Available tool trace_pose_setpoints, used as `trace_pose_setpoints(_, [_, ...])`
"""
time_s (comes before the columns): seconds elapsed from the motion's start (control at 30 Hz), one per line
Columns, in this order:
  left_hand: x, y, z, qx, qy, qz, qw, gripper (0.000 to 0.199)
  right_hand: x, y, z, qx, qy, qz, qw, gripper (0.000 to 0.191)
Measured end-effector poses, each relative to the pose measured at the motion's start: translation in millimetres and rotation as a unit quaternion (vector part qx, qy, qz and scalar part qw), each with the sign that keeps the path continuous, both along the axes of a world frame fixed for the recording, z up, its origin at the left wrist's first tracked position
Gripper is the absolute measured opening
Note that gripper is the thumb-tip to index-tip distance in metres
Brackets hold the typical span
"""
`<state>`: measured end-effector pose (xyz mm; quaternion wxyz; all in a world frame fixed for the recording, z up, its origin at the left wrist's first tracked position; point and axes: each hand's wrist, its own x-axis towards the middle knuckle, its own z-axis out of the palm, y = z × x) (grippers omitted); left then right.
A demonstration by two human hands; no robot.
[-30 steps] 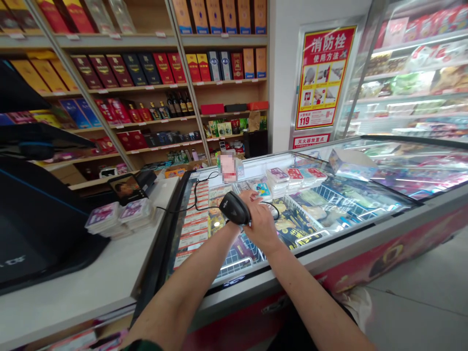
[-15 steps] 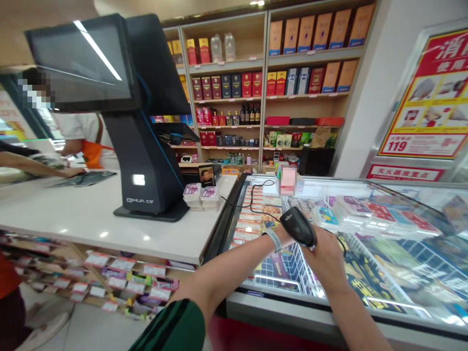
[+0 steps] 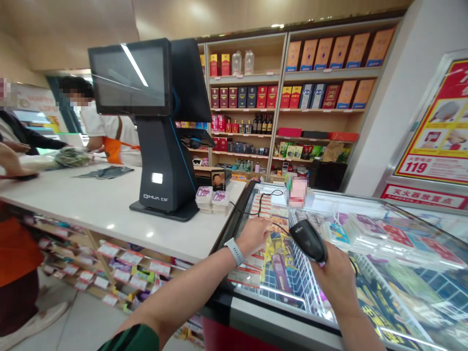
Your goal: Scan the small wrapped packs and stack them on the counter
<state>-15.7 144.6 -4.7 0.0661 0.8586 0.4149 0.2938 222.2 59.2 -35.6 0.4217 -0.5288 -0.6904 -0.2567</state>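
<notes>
A black corded barcode scanner (image 3: 307, 241) is in my right hand (image 3: 334, 275), with my fingers closed round its handle. The handle itself is mostly hidden by the hand, and the scanner's head points left over the freezer. My left hand (image 3: 253, 237), with a light watch band on its wrist, is apart from the scanner to its left. Its fingers are loosely bent and partly hidden, and nothing shows in them. The scanner's thin black cable (image 3: 260, 208) passes just beyond those fingertips. Below both hands is the glass-topped freezer (image 3: 248, 301), with packaged food in wire baskets.
On the white counter (image 3: 106, 202) at left stands a black point-of-sale terminal (image 3: 161, 165). Stacked small packs (image 3: 212, 200) sit beside its base. Clear-lidded packs (image 3: 365, 229) lie over the freezer's right part. A worker in an orange apron (image 3: 117, 144) stands behind the counter.
My left hand has come away from beside the scanner and moved left. The scanner stays in my right hand. The view has shifted left and slightly up.
</notes>
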Motion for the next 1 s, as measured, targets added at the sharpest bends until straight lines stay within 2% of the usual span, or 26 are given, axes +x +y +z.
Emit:
trace_pose_setpoints(0.17, [-28, -1, 2.1, 0.072, 0.015, 0.124, 0.989, 0.03, -1, 0, 1.3, -0.005, -0.008, -0.004, 1.0, 0.026])
trace_pose_setpoints(0.47, [-58, 3, 6.5, 0.164, 0.047, 0.23, 0.958, 0.043, 3, 2, -2.2, -0.012, -0.013, -0.011, 1.0, 0.029])
trace_pose_setpoints(0.7, [-97, 28, 10.3, 0.157, 0.073, 0.329, 0.928, 0.057, 1, 0, 0.0, -0.011, -0.016, -0.014, 1.0, 0.028])
trace_pose_setpoints(0.83, [-111, 35, 11.0, 0.135, 0.103, 0.337, 0.926, 0.052, 1, 1, 0.0, -0.015, -0.018, -0.001, 1.0, 0.027])
trace_pose_setpoints(1.0, [-117, 32, 14.4, 0.159, 0.123, 0.318, 0.926, 0.047, 2, 2, -0.8, -0.015, -0.012, -0.001, 1.0, 0.027])
